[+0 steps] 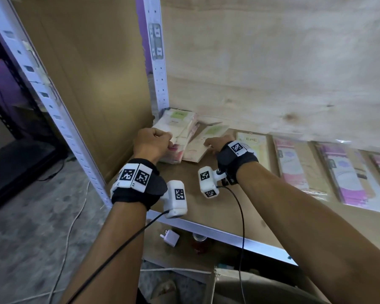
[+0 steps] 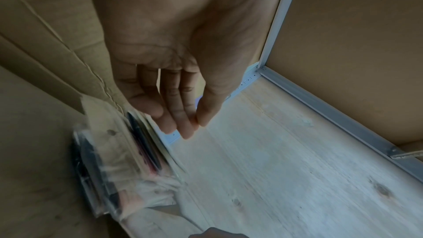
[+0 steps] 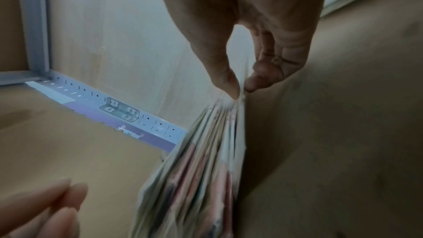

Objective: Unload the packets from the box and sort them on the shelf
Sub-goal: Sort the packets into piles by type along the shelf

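Observation:
A stack of white and pink packets (image 1: 178,126) lies in the shelf's back left corner. My left hand (image 1: 154,139) sits against the stack's near end. In the left wrist view its fingers (image 2: 183,115) hang fairly straight with the thumb at their tips, holding nothing, and blurred packets (image 2: 109,169) lie below. My right hand (image 1: 215,143) is just right of the stack. There it pinches a bundle of packets (image 3: 199,169) by one end between thumb and forefinger (image 3: 240,91). That bundle (image 1: 198,148) lies slanted against the stack.
A row of flat packets runs right along the brown shelf board (image 1: 206,205): a yellow one (image 1: 252,148), pink (image 1: 294,165), purple (image 1: 349,172). A white perforated post (image 1: 156,62) and cardboard side panel (image 1: 86,73) close the left. A white plug (image 1: 170,236) lies below.

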The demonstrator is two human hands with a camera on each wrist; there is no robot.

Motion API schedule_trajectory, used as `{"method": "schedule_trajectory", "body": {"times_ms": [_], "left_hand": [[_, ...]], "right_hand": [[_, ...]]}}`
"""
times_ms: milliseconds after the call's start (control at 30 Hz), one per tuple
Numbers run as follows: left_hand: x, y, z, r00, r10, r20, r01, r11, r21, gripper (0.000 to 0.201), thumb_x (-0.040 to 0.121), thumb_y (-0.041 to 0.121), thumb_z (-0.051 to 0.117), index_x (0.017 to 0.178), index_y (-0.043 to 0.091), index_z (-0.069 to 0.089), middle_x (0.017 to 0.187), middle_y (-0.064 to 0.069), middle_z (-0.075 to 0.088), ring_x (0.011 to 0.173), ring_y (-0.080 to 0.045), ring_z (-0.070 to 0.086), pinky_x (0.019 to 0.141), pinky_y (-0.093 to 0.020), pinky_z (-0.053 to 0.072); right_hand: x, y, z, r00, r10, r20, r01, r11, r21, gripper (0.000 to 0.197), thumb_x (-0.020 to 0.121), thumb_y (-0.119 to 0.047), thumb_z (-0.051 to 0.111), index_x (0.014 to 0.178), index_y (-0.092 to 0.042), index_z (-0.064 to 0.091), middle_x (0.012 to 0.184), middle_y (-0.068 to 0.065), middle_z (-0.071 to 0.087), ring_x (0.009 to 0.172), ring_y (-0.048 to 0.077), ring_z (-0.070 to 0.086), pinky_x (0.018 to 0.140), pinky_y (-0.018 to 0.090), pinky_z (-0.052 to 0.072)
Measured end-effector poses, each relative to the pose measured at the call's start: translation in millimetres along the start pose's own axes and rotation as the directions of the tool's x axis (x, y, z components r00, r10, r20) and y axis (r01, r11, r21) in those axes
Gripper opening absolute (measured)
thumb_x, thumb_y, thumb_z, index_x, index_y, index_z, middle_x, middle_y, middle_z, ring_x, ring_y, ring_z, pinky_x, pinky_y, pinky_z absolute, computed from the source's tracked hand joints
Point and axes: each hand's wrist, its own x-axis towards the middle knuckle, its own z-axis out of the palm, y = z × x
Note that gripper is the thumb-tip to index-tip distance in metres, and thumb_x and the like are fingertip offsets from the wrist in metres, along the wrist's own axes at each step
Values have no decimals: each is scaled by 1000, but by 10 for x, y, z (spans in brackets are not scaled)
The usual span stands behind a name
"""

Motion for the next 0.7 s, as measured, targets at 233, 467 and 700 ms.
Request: {"method": "schedule_trajectory", "body": {"times_ms": [233,467,700], "left_hand": [[-103,101,67,999,14,39,-13,999,-41,11,89,21,70,81,14,70,66,2,75,45,-3,64,48,-18,50],[-309,280,366,982,39,183,3,974,-225,15,88,27,72,97,16,67,97,-10,69,77,-22,67,78,-36,62],[-607,541,681,842,112,527,158,884,-441,63,85,59,66,132,17,59,123,-8,67,103,-26,73,79,-40,62]], "right_hand": [[-194,-8,-135,996,-56,-70,57,998,14,19,77,-17,68,62,-6,65,48,4,65,55,23,56,60,31,45],[-746,-54,-659,944,-269,-193,295,947,126,6,77,-18,72,78,-12,71,70,12,72,64,27,66,70,38,59],[-1449,-48,-1287,813,-556,-176,552,831,-76,11,81,-22,75,73,-29,72,81,-8,74,79,10,69,78,25,54]]}}
